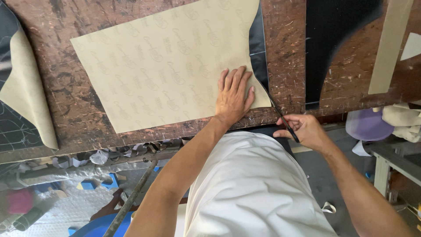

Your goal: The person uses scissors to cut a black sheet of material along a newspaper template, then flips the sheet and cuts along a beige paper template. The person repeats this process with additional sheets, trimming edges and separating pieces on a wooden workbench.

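near front edge of workbench [66, 109], tan sheet [162, 66] lies flat, its right edge over dark layer [258, 48] beneath. left hand [233, 96] pressed palm-down on sheet's near right corner, fingers spread flat, gripping nothing. right hand [305, 130] at bench edge, fingers curled shut round thin dark blade [280, 116], tip touching sheet's right edge. sheet looks thin, light, bendy, likely to slide; best held by flat pressure close to cut line.

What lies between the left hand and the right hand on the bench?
In the head view, the tan sheet's edge and a thin dark blade lie between left hand and right hand.
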Motion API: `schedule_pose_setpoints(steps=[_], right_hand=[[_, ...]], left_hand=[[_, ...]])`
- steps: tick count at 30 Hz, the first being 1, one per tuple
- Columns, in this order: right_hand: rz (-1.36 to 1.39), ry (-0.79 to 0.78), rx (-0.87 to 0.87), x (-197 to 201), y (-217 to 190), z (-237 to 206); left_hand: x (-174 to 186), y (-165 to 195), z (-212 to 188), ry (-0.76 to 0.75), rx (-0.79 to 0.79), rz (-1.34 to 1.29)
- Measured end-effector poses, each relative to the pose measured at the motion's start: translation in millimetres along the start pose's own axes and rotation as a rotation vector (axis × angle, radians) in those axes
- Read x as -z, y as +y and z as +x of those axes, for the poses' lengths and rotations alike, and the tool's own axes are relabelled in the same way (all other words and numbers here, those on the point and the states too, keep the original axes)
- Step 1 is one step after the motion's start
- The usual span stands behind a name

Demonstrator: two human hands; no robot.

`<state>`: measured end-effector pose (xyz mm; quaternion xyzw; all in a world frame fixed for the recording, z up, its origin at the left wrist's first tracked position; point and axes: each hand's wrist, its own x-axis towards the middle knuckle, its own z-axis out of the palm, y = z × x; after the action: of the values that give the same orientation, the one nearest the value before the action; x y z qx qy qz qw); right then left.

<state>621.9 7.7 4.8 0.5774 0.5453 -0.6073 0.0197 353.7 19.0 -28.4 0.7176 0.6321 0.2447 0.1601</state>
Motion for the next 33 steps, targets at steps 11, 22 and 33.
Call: schedule_pose_setpoints(steps=[11,22,33], right_hand=[[0.280,0.037,0.001,-43.4,-10.1,0.8],[0.338,0.078,0.035,-58.3,-25.7,-4.6],[0.382,0.124,0.052,-73.0,-28.9,0.2]], left_hand=[[-1.8,-2.3,-1.8,0.000,0.012,-0.023],[-3.1,-5.0,-1.5,-0.025,0.040,-0.028],[-2.1,-10.0,-4.2,-0.063,0.040,-0.034]])
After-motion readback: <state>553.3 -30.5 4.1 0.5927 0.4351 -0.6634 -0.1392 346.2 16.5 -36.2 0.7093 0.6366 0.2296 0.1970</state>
